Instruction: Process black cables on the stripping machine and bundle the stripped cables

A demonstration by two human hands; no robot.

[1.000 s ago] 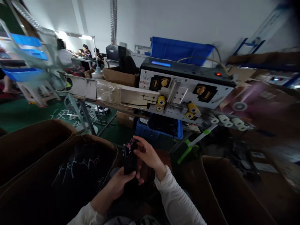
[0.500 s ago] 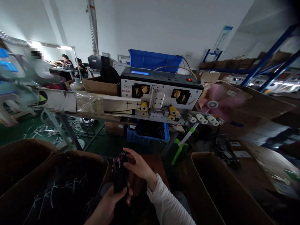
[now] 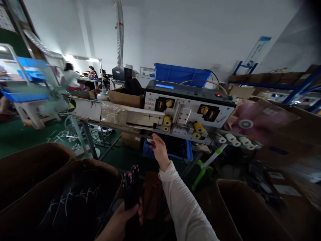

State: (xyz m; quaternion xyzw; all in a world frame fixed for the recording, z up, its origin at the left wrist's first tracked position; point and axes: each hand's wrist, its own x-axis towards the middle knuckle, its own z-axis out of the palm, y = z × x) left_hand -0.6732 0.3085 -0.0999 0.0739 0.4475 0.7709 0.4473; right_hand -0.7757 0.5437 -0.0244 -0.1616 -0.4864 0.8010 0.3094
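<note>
Low in the view, my left hand [image 3: 125,214] is wrapped round an upright bundle of black strands [image 3: 131,187] with small pink tips at the top. My right hand [image 3: 159,150] reaches forward in a white sleeve, its fingers bent, beside the front edge of the bench and left of the blue bin [image 3: 190,154]. Whether anything small is between its fingers is too dark to tell. Beyond it stands the machine [image 3: 189,113] with yellow rollers and a lit display.
Brown boxes stand at the lower left [image 3: 82,164] and lower right [image 3: 225,183]; the left one holds dark bundles with white ties. A pink fan [image 3: 245,124] spins beside white rollers [image 3: 235,140]. People sit at a far table.
My right hand has left the top of the bundle and moved forward and up toward the bench. My left hand still holds the bundle. The view has turned left.
</note>
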